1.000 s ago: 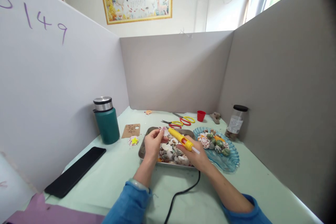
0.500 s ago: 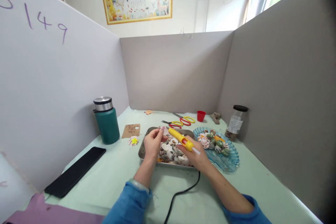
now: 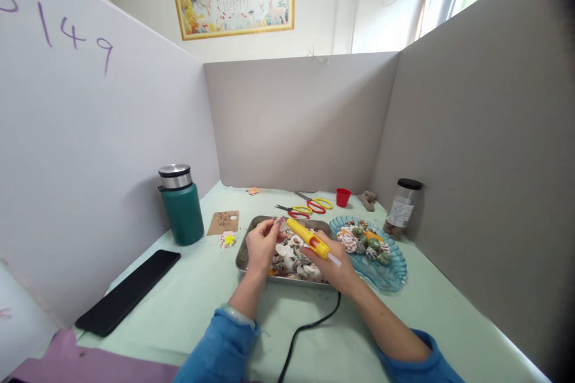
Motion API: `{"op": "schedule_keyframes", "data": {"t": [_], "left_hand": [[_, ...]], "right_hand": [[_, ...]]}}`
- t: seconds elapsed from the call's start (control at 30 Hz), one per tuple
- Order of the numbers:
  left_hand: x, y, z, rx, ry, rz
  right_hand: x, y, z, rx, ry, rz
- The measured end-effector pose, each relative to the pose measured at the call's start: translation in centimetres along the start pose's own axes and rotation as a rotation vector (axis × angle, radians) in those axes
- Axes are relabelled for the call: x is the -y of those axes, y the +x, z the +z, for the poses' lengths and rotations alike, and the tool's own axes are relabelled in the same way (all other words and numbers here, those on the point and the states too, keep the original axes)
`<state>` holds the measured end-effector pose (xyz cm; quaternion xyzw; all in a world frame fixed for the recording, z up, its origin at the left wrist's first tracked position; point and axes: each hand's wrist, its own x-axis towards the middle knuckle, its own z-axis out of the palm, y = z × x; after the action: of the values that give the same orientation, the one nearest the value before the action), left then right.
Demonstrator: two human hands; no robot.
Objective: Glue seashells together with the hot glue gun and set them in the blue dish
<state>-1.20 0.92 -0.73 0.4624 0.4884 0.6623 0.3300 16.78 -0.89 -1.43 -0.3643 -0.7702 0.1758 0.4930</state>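
Glue gun (image 3: 309,239) is sitting in my right grip (image 3: 338,262) above the tray (image 3: 241,257), tip just beside the pale piece (image 3: 283,225) my left grip (image 3: 261,246) is pinching. Barely shifting since a second ago; work's staying put.

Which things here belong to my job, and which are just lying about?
Likely in the job:
yellow glue gun, in right hand
small pale piece, in left hand
metal tray
shells
blue plate

Seemingly just lying about:
green bottle
flat black object
red cup
scissors
lidded jar
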Motion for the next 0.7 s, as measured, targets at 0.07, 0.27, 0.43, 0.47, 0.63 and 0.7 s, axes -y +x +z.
{"op": "schedule_keyframes", "data": {"t": [0.07,0.27,0.43,0.47,0.63,0.7], "left_hand": [[-0.13,-0.13,0.04,-0.001,0.035,0.010],[-0.21,-0.34,0.12,-0.015,0.069,0.039],[-0.39,-0.47,0.11,-0.012,0.102,0.037],[-0.44,-0.50,0.11,-0.012,0.103,0.035],[-0.68,-0.58,0.14,0.008,0.102,0.050],[-0.73,-0.59,0.16,0.008,0.100,0.049]], "right_hand": [[-0.08,-0.04,0.05,0.009,-0.018,-0.009],[-0.05,-0.22,0.08,0.041,-0.046,-0.005],[0.07,-0.21,0.00,0.027,-0.044,0.005],[0.08,-0.19,-0.01,0.025,-0.047,0.006],[-0.03,-0.17,0.05,0.023,-0.059,0.007],[-0.05,-0.18,0.07,0.020,-0.061,0.010]]}}
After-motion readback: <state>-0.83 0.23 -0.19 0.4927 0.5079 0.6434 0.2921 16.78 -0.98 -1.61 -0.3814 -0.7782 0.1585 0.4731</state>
